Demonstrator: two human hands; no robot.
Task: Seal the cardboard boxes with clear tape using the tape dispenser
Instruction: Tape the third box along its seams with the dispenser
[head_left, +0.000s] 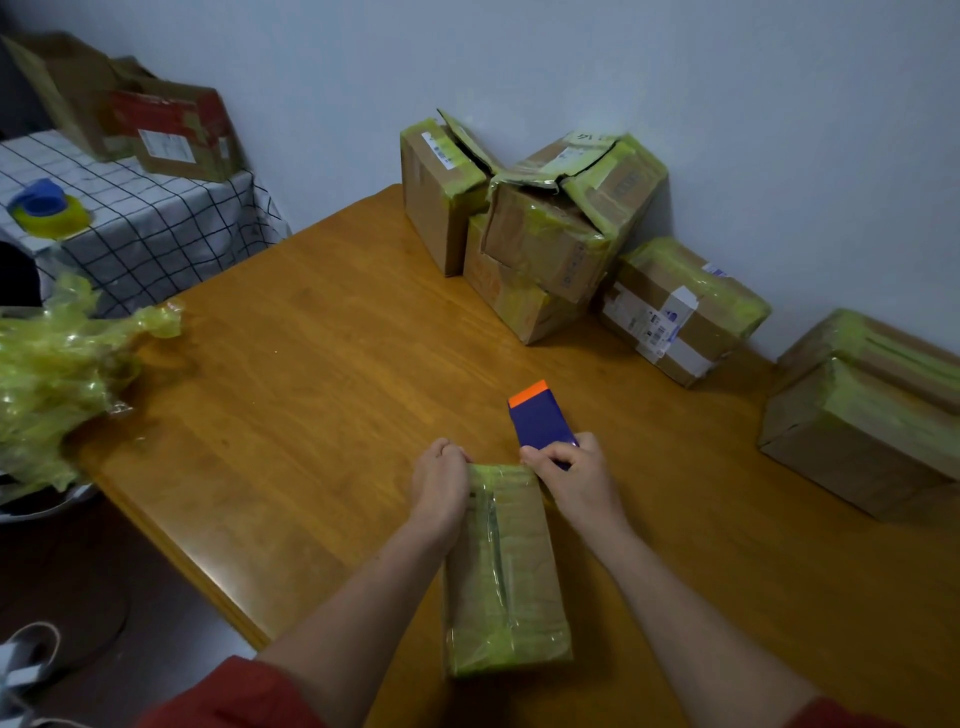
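A small cardboard box (506, 571) wrapped in yellowish clear tape lies on the wooden table (311, 374) in front of me. My left hand (441, 483) presses on the box's far left corner, fingers curled. My right hand (576, 478) grips a blue tool with an orange tip (540, 418) at the box's far right corner; the tool points away from me. A blue tape dispenser with a yellowish roll (44, 210) sits on the checked cloth at the far left, away from both hands.
Several taped boxes (550, 228) are stacked against the wall; another box (680, 306) and a large one (862, 415) sit at the right. A heap of crumpled tape (57, 374) lies at the table's left edge. Boxes (171, 130) stand on the checked side table (156, 228).
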